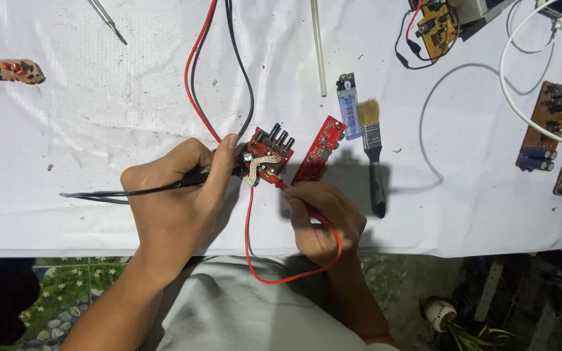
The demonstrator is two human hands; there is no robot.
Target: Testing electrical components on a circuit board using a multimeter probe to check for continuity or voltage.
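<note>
A small red circuit board [267,155] with black capacitors and a silver strip lies on the white table cover [99,110]. My left hand [177,195] grips a black test probe [193,179], its tip against the board's left edge. My right hand [323,218] pinches a red test probe [285,186], its tip touching the board's lower right. A red lead [294,276] loops below my right hand. A second, narrow red board [320,149] lies just right of the first.
A paint brush [373,149] and a blue lighter [348,104] lie right of the boards. Red and black cables [219,65] run up the table. Brown boards sit at far left [11,70], top right [437,23] and right [544,127]. A white cable [512,97] curves at right.
</note>
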